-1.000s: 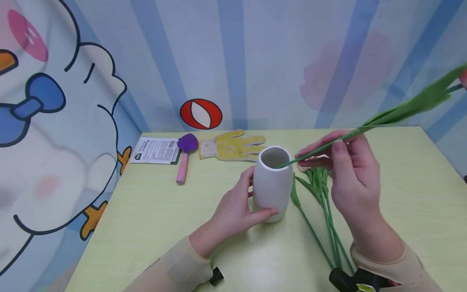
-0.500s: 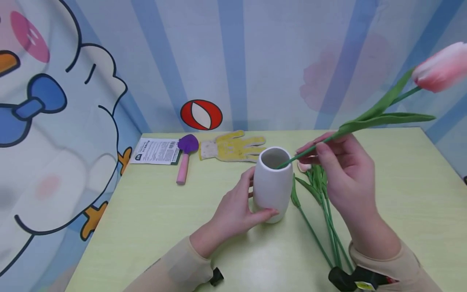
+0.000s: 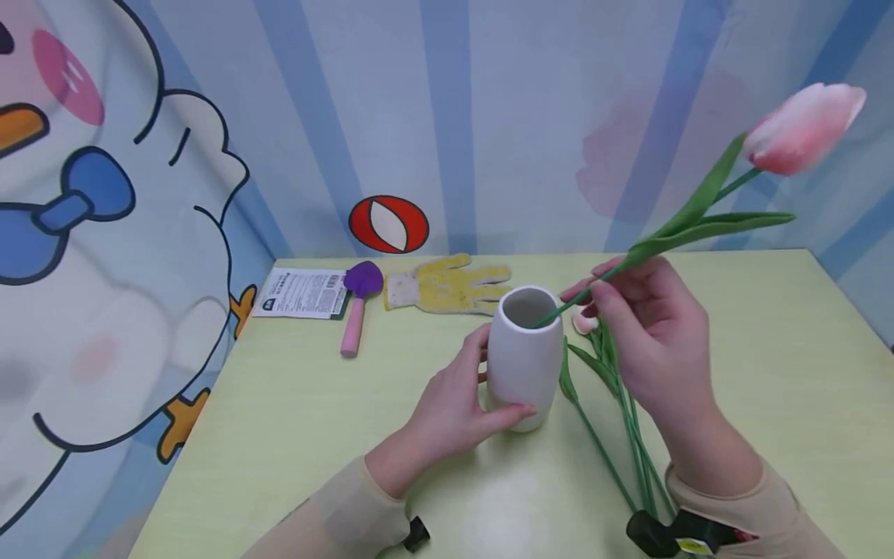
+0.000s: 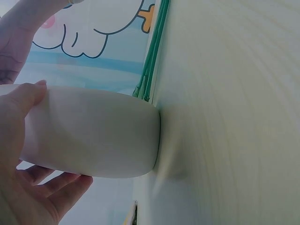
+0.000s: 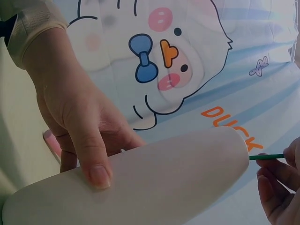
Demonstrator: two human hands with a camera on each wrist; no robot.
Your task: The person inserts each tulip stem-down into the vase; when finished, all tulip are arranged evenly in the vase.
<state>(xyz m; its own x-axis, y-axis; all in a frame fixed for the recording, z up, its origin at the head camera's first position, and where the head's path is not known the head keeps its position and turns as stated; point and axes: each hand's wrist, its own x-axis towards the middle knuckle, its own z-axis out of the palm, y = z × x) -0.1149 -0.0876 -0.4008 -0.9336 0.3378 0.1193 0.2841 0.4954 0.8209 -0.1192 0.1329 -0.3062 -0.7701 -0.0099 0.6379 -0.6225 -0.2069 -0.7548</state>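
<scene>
A white vase (image 3: 525, 365) stands on the table, and my left hand (image 3: 454, 396) grips it from the left, thumb across its front. In the left wrist view the fingers curl round the vase (image 4: 103, 133). My right hand (image 3: 656, 334) pinches the green stem of a pink tulip (image 3: 803, 132) just below its leaves. The stem's lower end dips inside the vase mouth, and the bloom leans up to the right. Seen from the right wrist, the stem (image 5: 266, 157) runs from the pinching fingers into the vase's opening.
More tulips (image 3: 632, 427) lie on the table right of the vase, partly hidden by my right hand. Towards the back are a yellow glove (image 3: 454, 287), a small trowel (image 3: 356, 310) with purple blade and pink handle, and a printed packet (image 3: 300, 293). A patterned curtain (image 3: 517, 116) hangs behind.
The right hand has shifted slightly left and tilted the tulip more upright, bringing its bloom into full view. The stem tip stays in the vase mouth. The left hand keeps its grip.
</scene>
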